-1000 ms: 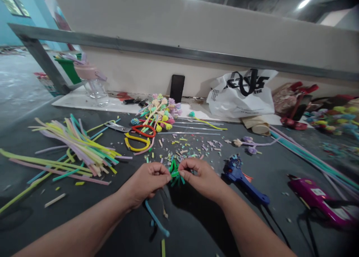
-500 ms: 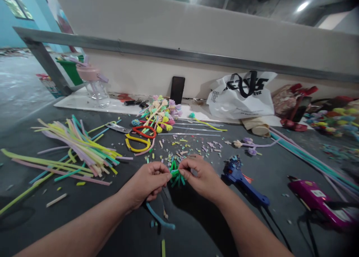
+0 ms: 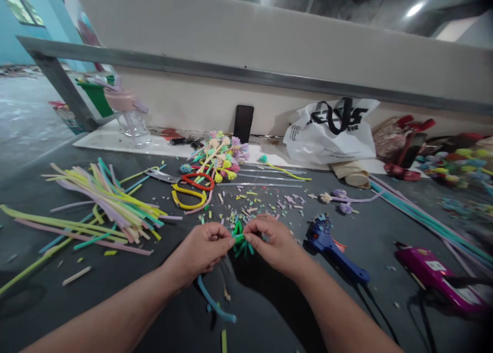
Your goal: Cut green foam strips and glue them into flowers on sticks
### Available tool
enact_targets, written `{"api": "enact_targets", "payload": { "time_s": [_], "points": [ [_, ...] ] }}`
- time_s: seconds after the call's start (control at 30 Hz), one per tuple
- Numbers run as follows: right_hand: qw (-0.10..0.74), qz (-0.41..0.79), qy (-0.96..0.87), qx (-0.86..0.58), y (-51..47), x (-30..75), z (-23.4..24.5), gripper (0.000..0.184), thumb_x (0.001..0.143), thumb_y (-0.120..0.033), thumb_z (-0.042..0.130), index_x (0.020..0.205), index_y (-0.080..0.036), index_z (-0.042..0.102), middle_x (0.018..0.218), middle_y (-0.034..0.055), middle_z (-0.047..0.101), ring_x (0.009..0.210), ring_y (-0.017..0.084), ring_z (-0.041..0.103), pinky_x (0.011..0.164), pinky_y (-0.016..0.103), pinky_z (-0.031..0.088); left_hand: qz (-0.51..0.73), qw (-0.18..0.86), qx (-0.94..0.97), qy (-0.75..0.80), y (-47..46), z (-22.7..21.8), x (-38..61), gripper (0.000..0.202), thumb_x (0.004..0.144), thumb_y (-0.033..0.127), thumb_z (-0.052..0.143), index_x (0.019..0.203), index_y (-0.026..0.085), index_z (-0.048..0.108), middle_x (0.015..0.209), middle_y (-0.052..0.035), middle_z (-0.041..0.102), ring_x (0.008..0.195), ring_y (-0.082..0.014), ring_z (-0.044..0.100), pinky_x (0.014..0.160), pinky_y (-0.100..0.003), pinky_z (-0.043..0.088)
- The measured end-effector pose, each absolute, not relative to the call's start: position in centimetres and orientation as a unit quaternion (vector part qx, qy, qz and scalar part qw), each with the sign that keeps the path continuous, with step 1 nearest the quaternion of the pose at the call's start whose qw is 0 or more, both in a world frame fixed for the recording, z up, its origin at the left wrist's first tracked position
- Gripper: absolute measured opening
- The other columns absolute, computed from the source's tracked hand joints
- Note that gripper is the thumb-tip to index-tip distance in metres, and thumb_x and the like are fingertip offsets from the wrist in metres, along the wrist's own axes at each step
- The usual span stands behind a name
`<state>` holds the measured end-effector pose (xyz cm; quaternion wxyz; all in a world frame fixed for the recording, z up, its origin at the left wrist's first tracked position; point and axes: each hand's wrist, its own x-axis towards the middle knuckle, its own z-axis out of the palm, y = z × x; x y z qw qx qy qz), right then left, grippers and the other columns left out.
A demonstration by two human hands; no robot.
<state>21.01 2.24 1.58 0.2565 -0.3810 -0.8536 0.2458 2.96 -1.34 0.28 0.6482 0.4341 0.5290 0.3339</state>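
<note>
We pinched one green pipe-cleaner cluster (image 3: 239, 238) between our left hand (image 3: 203, 251) and right hand (image 3: 272, 243), fingertips closed on it. Two glue guns, blue (image 3: 334, 249) and magenta (image 3: 439, 276), lay right of that hand; two scissors (image 3: 189, 187) beyond.

A pale wall (image 3: 269, 50) with a grey metal rail (image 3: 215, 70) rises behind the dark floor (image 3: 269, 312), under bright ceiling lights (image 3: 414, 8).
</note>
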Motion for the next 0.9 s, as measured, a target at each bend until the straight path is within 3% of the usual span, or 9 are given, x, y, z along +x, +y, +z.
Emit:
{"api": "enact_targets", "payload": {
  "time_s": [0.13, 0.23, 0.47, 0.9],
  "points": [
    [0.282, 0.202, -0.866, -0.359, 2.3, 21.3, 1.9, 0.01, 0.081, -0.016, 0.05, 0.073, -0.02, 0.053, 0.065, -0.0042, 0.057, 0.061, 0.01, 0.051, 0.088, 0.035, 0.029, 0.335, 0.691, 0.425, 0.479, -1.4, 1.0, 2.8, 0.026, 0.073, 0.04, 0.057, 0.068, 0.016, 0.05, 0.044, 0.0083, 0.041, 0.032, -0.002, 0.027, 0.027, -0.012, 0.023],
    [0.301, 0.163, -0.881, -0.327, 2.2, 21.7, 2.2, 0.009, 0.083, -0.015, 0.048, 0.078, -0.021, 0.052, 0.069, -0.0034, 0.058, 0.064, 0.01, 0.053, 0.093, 0.038, 0.025, 0.325, 0.751, 0.389, 0.423, -1.4, 1.3, 2.4, 0.032, 0.077, 0.045, 0.051, 0.071, 0.014, 0.055, 0.051, 0.0033, 0.05, 0.034, -0.0027, 0.033, 0.028, -0.013, 0.029],
    [0.337, 0.117, -0.9, -0.252, 2.3, 22.1, 2.5, 0.013, 0.083, -0.01, 0.047, 0.085, -0.022, 0.054, 0.079, -0.0011, 0.063, 0.076, 0.012, 0.057, 0.094, 0.039, 0.023, 0.249, 0.849, 0.307, 0.35, -1.4, 1.4, 1.6, 0.027, 0.079, 0.037, 0.052, 0.08, 0.011, 0.06, 0.059, -0.0004, 0.055, 0.037, -0.0026, 0.038, 0.029, -0.012, 0.029],
    [0.35, 0.151, -0.898, -0.22, 2.4, 22.1, 2.2, 0.018, 0.082, -0.012, 0.051, 0.095, -0.024, 0.056, 0.086, 0.0008, 0.063, 0.084, 0.013, 0.057, 0.092, 0.036, 0.03, 0.243, 0.857, 0.299, 0.341, -1.7, 1.4, 1.7, 0.017, 0.074, 0.029, 0.061, 0.08, 0.013, 0.06, 0.059, 0.0016, 0.054, 0.037, -0.0012, 0.036, 0.029, -0.01, 0.026]
  ]
}}
